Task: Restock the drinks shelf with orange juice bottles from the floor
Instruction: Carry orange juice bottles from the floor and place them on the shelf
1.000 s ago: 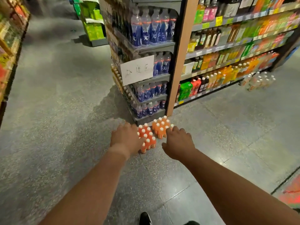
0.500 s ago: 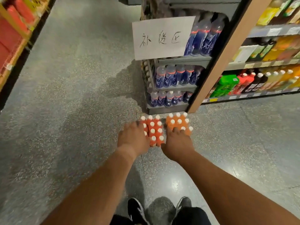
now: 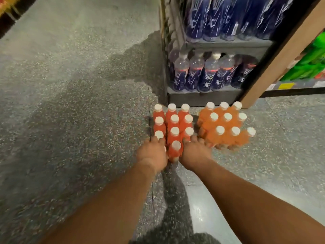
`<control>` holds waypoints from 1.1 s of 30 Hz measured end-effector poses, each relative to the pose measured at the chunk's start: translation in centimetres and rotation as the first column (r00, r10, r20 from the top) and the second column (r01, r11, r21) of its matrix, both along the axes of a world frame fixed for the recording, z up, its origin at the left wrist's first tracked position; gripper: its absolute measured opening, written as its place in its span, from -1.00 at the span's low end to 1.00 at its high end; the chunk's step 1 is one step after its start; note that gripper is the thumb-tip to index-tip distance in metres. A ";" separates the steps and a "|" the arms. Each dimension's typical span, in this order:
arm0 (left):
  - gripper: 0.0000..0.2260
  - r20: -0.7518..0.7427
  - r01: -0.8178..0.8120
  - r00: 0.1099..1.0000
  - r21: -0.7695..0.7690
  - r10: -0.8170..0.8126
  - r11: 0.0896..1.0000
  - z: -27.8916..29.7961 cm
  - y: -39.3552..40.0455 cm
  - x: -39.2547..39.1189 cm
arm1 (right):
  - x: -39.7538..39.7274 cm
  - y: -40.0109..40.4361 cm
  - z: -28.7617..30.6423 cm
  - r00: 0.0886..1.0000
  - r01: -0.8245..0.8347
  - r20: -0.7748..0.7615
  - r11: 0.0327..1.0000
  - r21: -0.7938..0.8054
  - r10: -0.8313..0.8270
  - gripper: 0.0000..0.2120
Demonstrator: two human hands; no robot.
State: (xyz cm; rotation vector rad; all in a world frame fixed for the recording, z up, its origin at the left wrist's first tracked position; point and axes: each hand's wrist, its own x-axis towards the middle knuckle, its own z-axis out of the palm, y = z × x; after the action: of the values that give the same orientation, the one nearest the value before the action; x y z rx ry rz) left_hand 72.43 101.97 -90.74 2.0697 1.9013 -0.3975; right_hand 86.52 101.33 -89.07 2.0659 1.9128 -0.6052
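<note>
**Reaching Down for the Juice Bottles**

Standing capped and upright on the floor (image 3: pixel 70 103), the redder cluster of bottles (image 3: pixel 173 125) sits just left of the paler orange juice bottles (image 3: pixel 226 127), both below the shelf (image 3: pixel 204 97). My left hand (image 3: pixel 152 153) and right hand (image 3: pixel 194 153) flank the nearest bottle (grip not clear), so I cannot tell whether either has closed.

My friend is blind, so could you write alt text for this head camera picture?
Two bare hands, the left hand and right hand, reach down to red-orange bottles standing on a speckled floor, beside lighter orange bottles. Behind stands a shelf of blue-labelled bottles.
</note>
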 end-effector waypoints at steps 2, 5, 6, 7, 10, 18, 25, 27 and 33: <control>-0.56 -0.003 -0.008 1.000 -0.004 0.008 1.000 -4.5 0.9 0.6 | 0.7 1.2 -4.0 1.000 -0.005 -0.007 1.000 -0.001 0.005 -0.40; -0.64 0.007 0.003 1.000 -0.025 -0.002 1.000 -7.8 1.7 1.4 | 1.4 2.1 -8.0 0.998 -0.056 0.006 0.998 -0.026 0.056 -0.45; -0.66 0.023 0.002 1.000 -0.035 -0.001 0.999 -8.2 1.8 1.5 | 1.5 2.3 -8.7 0.999 -0.036 0.004 0.999 -0.025 0.036 -0.49; -0.66 0.029 -0.005 1.000 -0.044 0.006 0.999 -8.5 1.9 1.7 | 1.5 2.5 -9.1 1.000 -0.007 -0.011 1.000 -0.020 0.007 -0.52; -0.60 0.005 -0.024 1.000 -0.071 0.025 0.997 -8.8 1.9 1.9 | 1.5 2.9 -9.6 0.999 -0.036 -0.034 0.999 -0.017 0.035 -0.61; -0.69 0.048 -0.047 0.998 -0.096 0.051 0.994 -0.2 0.8 2.6 | 2.9 1.1 -0.6 0.995 -0.090 0.039 0.996 -0.026 0.091 -0.58; -0.83 0.138 -0.025 0.990 0.102 0.010 0.994 20.8 2.0 4.3 | 5.3 0.4 21.3 0.999 -0.027 0.022 0.990 0.138 0.024 -0.70; -0.80 0.128 0.021 0.991 0.149 -0.040 0.989 28.3 2.5 5.1 | 5.9 0.1 28.5 0.999 0.029 0.008 0.977 0.209 -0.032 -0.75; -0.76 0.120 0.129 0.980 0.240 -0.161 0.962 48.2 2.1 7.5 | 7.3 -1.6 48.0 0.992 0.128 -0.062 0.944 0.306 -0.114 -0.68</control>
State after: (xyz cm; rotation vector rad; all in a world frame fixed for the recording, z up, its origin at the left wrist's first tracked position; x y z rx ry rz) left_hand 79.93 104.09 -42.58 2.3281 1.7928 -0.0615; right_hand 93.84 99.68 -41.07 2.3940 2.0255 -0.3978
